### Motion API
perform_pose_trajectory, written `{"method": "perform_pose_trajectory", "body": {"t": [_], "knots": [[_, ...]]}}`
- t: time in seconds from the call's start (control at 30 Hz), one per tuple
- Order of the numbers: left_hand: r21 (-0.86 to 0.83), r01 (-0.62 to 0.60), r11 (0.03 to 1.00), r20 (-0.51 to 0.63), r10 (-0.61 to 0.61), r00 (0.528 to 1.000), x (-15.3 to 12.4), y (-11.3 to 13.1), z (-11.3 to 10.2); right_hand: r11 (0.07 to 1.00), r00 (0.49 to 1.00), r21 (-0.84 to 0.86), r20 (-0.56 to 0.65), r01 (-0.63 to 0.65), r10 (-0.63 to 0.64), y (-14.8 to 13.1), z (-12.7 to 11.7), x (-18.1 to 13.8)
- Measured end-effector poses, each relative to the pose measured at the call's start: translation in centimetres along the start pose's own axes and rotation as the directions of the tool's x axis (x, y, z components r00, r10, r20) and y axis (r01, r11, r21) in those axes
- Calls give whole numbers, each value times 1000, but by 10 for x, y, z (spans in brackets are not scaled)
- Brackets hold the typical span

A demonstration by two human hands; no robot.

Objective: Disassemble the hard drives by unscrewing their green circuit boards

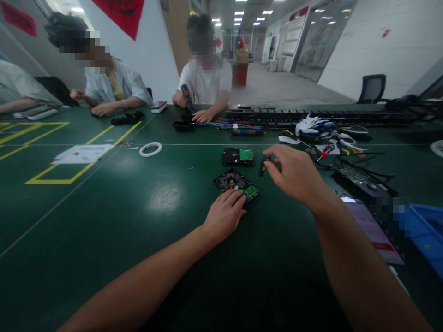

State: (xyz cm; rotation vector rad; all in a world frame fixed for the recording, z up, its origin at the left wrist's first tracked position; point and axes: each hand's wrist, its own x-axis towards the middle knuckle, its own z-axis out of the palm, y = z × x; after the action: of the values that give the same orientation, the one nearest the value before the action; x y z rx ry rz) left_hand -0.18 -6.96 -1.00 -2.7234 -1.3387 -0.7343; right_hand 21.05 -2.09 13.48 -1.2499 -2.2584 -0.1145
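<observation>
A hard drive (231,179) lies at an angle on the green table, its black metal side and green circuit board facing up. My left hand (225,213) grips its near edge, fingers over the board and thumb toward the right. In my right hand (292,173), a screwdriver (264,167) with a black and yellow handle is held between closed fingers. Its thin shaft points down at the drive's right corner; whether the tip touches a screw is too small to tell. Just beyond, a second hard drive (238,157) lies flat, also showing a green board.
A roll of white tape (150,149) and papers (83,154) lie left. Gloves (313,124), a red screwdriver (325,152) and cables are at right, near a circuit-board unit (367,181) and a blue bin (427,235). Across the table a person (204,83) holds a power screwdriver (187,97).
</observation>
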Motion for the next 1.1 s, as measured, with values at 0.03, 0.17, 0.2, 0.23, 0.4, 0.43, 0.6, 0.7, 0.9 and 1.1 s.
{"method": "perform_pose_trajectory", "body": {"t": [0.03, 0.17, 0.2, 0.23, 0.4, 0.43, 0.6, 0.7, 0.9, 1.1], "knots": [[0, -4, 1000, 0, 4, 1000, 0, 0, 0, 1000, 1000, 3, 1, -1, 1, 0, 0, 0], [5, -14, 1000, 0, 14, 1000, -1, -1, 0, 1000, 1000, 4, 10, 4, -4, 0, -2, 0], [2, -15, 1000, 2, 15, 1000, -1, -1, -1, 1000, 1000, 4, 11, 5, -6, -1, -2, 0], [-1, -16, 1000, 5, 16, 1000, -1, -1, 0, 1000, 1000, 3, 11, 6, -6, -1, -3, 0], [4, -19, 1000, 8, 18, 1000, -1, -1, 1, 1000, 999, -4, 21, 29, -29, -2, -4, 1], [7, -16, 1000, 7, 16, 1000, -1, -1, 1, 1000, 999, -6, 23, 31, -31, -2, -4, 1], [20, 5, 1000, 2, -5, 1000, 0, 2, -1, 1000, 1000, -17, 16, 0, 0, -3, -4, 1], [29, 3, 1000, 5, -3, 1000, 0, 3, -2, 1000, 1000, -17, -2, -21, 21, -3, -2, 1], [23, 10, 1000, 0, -10, 1000, 0, 1, 0, 1000, 1000, 7, -14, -25, 25, -5, 1, 1], [3, 13, 1000, -10, -13, 1000, -1, 1, 1, 1000, 1000, -11, -13, -3, 3, -5, 1, 0]]}}
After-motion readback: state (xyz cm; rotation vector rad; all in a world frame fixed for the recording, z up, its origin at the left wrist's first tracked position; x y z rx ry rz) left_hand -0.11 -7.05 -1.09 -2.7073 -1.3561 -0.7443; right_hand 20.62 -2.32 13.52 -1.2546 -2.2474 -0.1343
